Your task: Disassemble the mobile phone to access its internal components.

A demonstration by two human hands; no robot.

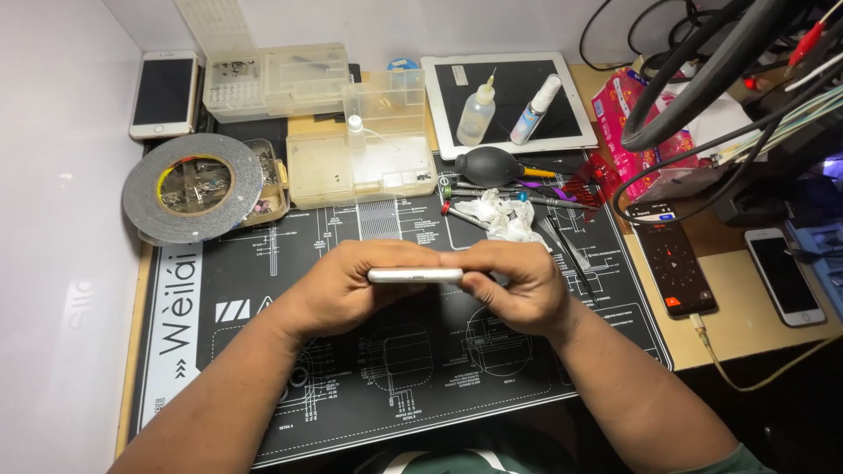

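1. Left hand [338, 285] and right hand [518, 283] both clamp a silver phone [414, 276] edge-on — held above the black work mat [263, 369].
2. Crumpled wipe [505, 215] at one o'clock; tape roll [191, 186] at ten o'clock.

1. The phone [414, 276] I hold edge-on between my left hand [338, 290] and my right hand [518, 285] shows a silver-white edge.
2. My work mat [369, 386] is black, patterned with fine white line diagrams and a white strip down its left side.
3. The tape roll [193, 186] is grey, its core ringed with yellow and red.
4. The tablet [509, 101] has a white frame round a black screen.
5. The air blower [490, 165] is black with a yellow tip.
6. The crumpled wipe [505, 215] is white.
7. The packet [628, 123] is pink-red.
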